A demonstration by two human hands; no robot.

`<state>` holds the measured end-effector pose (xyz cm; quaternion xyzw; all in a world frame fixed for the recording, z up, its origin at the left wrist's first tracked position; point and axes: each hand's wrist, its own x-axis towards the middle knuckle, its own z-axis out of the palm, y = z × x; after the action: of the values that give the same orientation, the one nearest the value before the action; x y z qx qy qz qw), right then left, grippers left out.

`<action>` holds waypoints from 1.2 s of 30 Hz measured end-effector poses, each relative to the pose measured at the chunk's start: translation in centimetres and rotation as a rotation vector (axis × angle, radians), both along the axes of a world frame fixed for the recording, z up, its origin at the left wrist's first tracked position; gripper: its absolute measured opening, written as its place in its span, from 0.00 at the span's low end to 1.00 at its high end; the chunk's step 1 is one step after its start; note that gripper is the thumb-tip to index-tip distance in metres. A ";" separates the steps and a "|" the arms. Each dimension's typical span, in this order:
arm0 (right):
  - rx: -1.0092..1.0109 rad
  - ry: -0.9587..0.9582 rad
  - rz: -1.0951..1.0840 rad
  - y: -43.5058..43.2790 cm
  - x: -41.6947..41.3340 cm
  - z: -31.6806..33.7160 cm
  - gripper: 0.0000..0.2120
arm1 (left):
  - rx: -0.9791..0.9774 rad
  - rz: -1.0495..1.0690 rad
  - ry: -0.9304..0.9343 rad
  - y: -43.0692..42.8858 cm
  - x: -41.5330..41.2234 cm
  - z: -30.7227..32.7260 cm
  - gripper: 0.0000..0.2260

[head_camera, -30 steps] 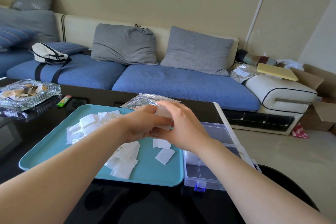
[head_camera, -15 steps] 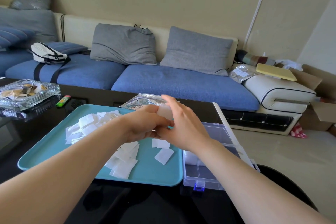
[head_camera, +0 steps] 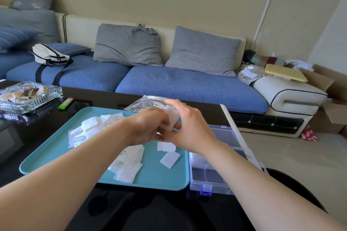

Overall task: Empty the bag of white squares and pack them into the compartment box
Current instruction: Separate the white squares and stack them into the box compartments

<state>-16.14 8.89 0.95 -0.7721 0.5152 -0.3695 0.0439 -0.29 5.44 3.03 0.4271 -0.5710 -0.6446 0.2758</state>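
Above the teal tray (head_camera: 56, 148), my left hand (head_camera: 148, 127) and my right hand (head_camera: 189, 129) meet and together hold a small stack of white squares (head_camera: 171, 118). Loose white squares (head_camera: 88, 129) lie in a heap at the tray's back left, more white squares (head_camera: 129, 163) lie near its front, and a few (head_camera: 169, 153) sit at its right. The silver bag (head_camera: 144, 103) lies flat at the tray's far edge, partly hidden behind my hands. The clear compartment box (head_camera: 216, 178) stands open right of the tray, with white squares in one middle compartment.
A glass ashtray (head_camera: 28, 97) and a green lighter (head_camera: 65, 103) sit on the black table at the left. The box's lid (head_camera: 231, 118) stands open at the table's right edge. A blue sofa with grey cushions runs behind the table.
Both hands stay together over the tray. The stack between them has tilted and now shows more above my left hand's fingers.
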 end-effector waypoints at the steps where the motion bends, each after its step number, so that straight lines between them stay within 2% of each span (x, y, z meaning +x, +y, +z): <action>1: 0.036 -0.049 0.012 0.2 0.0 0.2 0.35 | -0.005 0.002 -0.006 0.1 0.0 0.1 0.15; 4: 0.094 -0.218 -0.024 -0.1 -0.4 0.5 0.25 | -0.029 0.006 -0.038 0.0 0.2 0.1 0.17; 7: 0.131 -0.363 -0.086 -0.7 -1.2 0.7 0.10 | -0.062 -0.010 -0.062 0.1 0.1 0.1 0.14; 8: 0.136 -0.377 -0.100 -0.6 -1.4 0.8 0.07 | -0.079 -0.011 -0.071 0.2 -0.2 0.1 0.12; 10: 0.094 -0.367 -0.137 -0.4 -1.9 1.0 0.08 | -0.135 0.029 -0.106 0.5 -0.9 0.0 0.09; 13: 0.074 -0.360 -0.160 0.0 -2.7 1.0 0.06 | -0.233 0.094 -0.169 0.9 -1.9 -0.5 0.10; 19: 0.200 -0.394 -0.102 2.7 -3.6 2.3 0.06 | -0.460 -0.151 -0.281 3.1 -3.6 0.1 0.16; 24: 0.246 -0.473 -0.178 4.2 -4.4 2.6 0.09 | -0.567 -0.035 -0.330 3.8 -4.4 -0.3 0.06; 27: 0.273 -0.428 -0.127 4.7 -5.4 2.5 0.15 | -0.462 -0.088 -0.230 4.9 -5.2 0.2 0.08; 32: 0.407 -0.524 -0.030 5.6 -6.8 2.7 0.22 | -0.217 -0.032 -0.084 3.7 -5.0 -0.7 0.21; 36: 0.412 -0.528 0.027 6.3 -6.9 3.0 0.17 | -0.183 -0.039 -0.030 3.3 -5.3 -1.2 0.17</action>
<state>-22.99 15.19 3.95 -0.6315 0.5396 -0.4442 0.3357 -5.57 8.75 1.83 0.3984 -0.6398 -0.5885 0.2927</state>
